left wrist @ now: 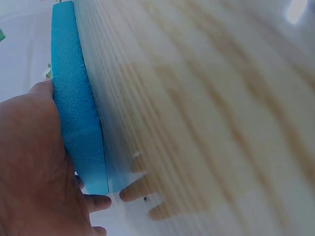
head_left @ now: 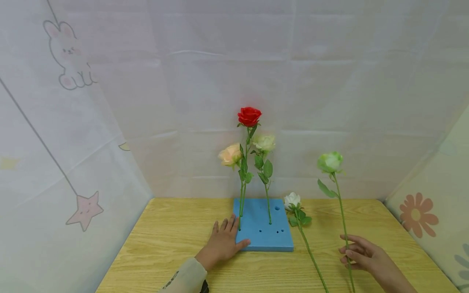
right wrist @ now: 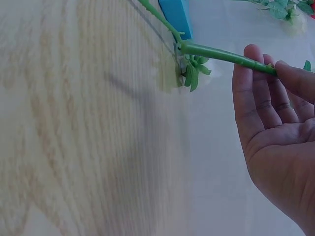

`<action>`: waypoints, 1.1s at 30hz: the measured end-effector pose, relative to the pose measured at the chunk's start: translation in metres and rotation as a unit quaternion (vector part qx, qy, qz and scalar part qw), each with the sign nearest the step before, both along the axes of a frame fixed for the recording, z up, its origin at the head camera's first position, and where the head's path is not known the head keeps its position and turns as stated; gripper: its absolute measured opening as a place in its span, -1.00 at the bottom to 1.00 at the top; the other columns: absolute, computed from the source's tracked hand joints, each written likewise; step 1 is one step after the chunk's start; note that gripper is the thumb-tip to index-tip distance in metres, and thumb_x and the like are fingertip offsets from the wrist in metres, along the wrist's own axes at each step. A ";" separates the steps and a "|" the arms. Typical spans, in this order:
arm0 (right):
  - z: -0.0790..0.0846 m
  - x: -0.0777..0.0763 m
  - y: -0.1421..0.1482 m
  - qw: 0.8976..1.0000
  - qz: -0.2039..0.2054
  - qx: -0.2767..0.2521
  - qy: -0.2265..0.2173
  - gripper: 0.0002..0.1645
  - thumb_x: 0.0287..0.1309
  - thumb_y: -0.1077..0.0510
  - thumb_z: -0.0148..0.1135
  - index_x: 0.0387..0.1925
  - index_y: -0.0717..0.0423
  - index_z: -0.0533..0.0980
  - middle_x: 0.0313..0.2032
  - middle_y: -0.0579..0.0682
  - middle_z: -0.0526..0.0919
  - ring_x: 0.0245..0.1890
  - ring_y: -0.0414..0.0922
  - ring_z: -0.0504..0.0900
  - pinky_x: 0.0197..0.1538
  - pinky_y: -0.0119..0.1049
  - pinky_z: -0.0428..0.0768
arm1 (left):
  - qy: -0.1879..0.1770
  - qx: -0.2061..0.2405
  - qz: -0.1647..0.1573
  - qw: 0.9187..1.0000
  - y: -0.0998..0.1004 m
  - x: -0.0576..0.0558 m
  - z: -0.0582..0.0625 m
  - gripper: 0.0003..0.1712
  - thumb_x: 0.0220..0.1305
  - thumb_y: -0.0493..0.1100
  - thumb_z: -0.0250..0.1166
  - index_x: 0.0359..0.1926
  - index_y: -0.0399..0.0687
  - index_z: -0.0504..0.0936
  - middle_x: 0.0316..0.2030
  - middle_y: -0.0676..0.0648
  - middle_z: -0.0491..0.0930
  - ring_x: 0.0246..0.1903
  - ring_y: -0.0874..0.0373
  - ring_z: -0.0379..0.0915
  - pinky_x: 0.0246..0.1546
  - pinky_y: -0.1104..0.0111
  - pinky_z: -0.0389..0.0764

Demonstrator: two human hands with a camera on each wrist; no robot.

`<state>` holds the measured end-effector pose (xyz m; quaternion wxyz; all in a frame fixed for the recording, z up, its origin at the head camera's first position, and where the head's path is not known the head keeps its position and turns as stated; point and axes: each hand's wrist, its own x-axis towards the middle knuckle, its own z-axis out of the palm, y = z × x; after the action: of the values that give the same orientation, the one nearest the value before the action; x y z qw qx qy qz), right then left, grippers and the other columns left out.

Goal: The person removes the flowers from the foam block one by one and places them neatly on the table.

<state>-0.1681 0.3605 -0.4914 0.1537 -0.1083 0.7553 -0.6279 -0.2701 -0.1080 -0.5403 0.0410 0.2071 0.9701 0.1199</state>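
Observation:
My right hand (head_left: 366,258) pinches the green stem of a pale green artificial rose (head_left: 330,162) between thumb and fingers. The rose stands upright, its bloom well above the table. In the right wrist view, the stem (right wrist: 221,54) crosses the fingertips. My left hand (head_left: 224,242) rests against the left edge of a blue foam board (head_left: 261,240), its fingers spread and the thumb at the front corner. In the left wrist view, the palm lies beside the board's side (left wrist: 74,88). Standing in the board are a red rose (head_left: 249,116), a peach rose (head_left: 231,155) and a cream rose (head_left: 264,143).
A white rose (head_left: 292,201) lies on the wooden table (head_left: 176,236) right of the board, its stem running toward the front edge. Several holes show in the board's top. A pale printed cloth (head_left: 205,89) hangs behind and at both sides.

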 end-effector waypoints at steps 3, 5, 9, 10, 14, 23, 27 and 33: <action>-0.003 0.001 0.003 1.000 0.006 -0.008 -0.009 -0.49 0.60 0.13 -0.06 0.25 -0.64 0.40 0.04 -0.23 0.71 0.01 -0.10 0.72 0.05 -0.18 0.68 | 0.001 0.000 -0.001 1.000 0.000 0.000 0.000 0.13 0.37 0.59 -0.18 0.63 -0.08 -0.08 0.61 -0.17 -0.15 0.54 -0.26 -0.06 0.44 -0.31 -0.12; -0.004 0.001 0.004 1.000 0.008 -0.019 -0.014 -0.48 0.60 0.14 -0.06 0.23 -0.66 0.41 0.05 -0.23 0.70 0.02 -0.10 0.72 0.06 -0.15 0.67 | 0.002 -0.001 -0.001 1.000 0.000 0.000 -0.001 0.14 0.36 0.59 -0.18 0.64 -0.08 -0.09 0.62 -0.17 -0.16 0.54 -0.26 -0.06 0.44 -0.31 -0.13; -0.006 0.001 0.006 0.999 0.012 -0.038 -0.021 -0.47 0.59 0.16 -0.05 0.22 -0.65 0.43 0.05 -0.22 0.70 0.04 -0.08 0.71 0.08 -0.11 0.66 | 0.004 -0.002 0.002 1.000 0.000 -0.001 -0.002 0.14 0.35 0.61 -0.20 0.64 -0.06 -0.07 0.62 -0.16 -0.15 0.54 -0.24 -0.05 0.44 -0.29 -0.10; -0.007 0.001 0.006 0.999 0.015 -0.043 -0.023 -0.47 0.59 0.16 -0.05 0.22 -0.65 0.44 0.05 -0.21 0.70 0.04 -0.08 0.71 0.08 -0.10 0.66 | 0.003 -0.001 0.002 1.000 0.000 -0.001 -0.001 0.13 0.36 0.60 -0.19 0.63 -0.06 -0.06 0.62 -0.16 -0.15 0.54 -0.24 -0.05 0.44 -0.29 -0.10; -0.007 0.000 0.009 0.997 0.038 -0.061 -0.032 -0.46 0.60 0.18 -0.07 0.22 -0.65 0.45 0.07 -0.22 0.70 0.04 -0.09 0.71 0.10 -0.11 0.66 | -0.002 -0.003 0.004 1.000 0.000 0.000 0.000 0.13 0.36 0.60 -0.19 0.64 -0.05 -0.08 0.62 -0.15 -0.16 0.54 -0.22 -0.06 0.44 -0.28 -0.10; -0.013 -0.005 0.016 0.989 0.071 -0.105 -0.070 -0.44 0.62 0.22 -0.14 0.22 -0.60 0.47 0.10 -0.23 0.68 0.06 -0.13 0.69 0.12 -0.13 0.64 | 0.002 -0.006 -0.002 1.000 -0.001 0.000 0.002 0.11 0.38 0.57 -0.14 0.63 -0.08 -0.07 0.61 -0.17 -0.14 0.53 -0.24 -0.04 0.44 -0.29 -0.08; -0.017 -0.006 0.019 0.987 0.084 -0.119 -0.072 -0.42 0.62 0.24 -0.18 0.23 -0.57 0.47 0.11 -0.23 0.67 0.06 -0.12 0.69 0.12 -0.16 0.64 | -0.001 -0.005 -0.001 1.000 -0.001 0.001 0.003 0.12 0.37 0.58 -0.16 0.63 -0.08 -0.07 0.61 -0.17 -0.15 0.53 -0.24 -0.04 0.44 -0.29 -0.08; -0.023 -0.006 0.025 0.986 0.085 -0.115 -0.087 -0.42 0.62 0.24 -0.16 0.22 -0.58 0.49 0.09 -0.20 0.67 0.07 -0.14 0.68 0.10 -0.17 0.65 | -0.003 -0.002 -0.001 1.000 -0.001 0.001 0.002 0.13 0.37 0.59 -0.17 0.63 -0.07 -0.08 0.61 -0.16 -0.16 0.53 -0.25 -0.04 0.44 -0.29 -0.08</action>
<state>-0.1746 0.3856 -0.5148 0.2576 -0.1342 0.6497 -0.7025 -0.2694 -0.1088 -0.5383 0.0449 0.2080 0.9699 0.1185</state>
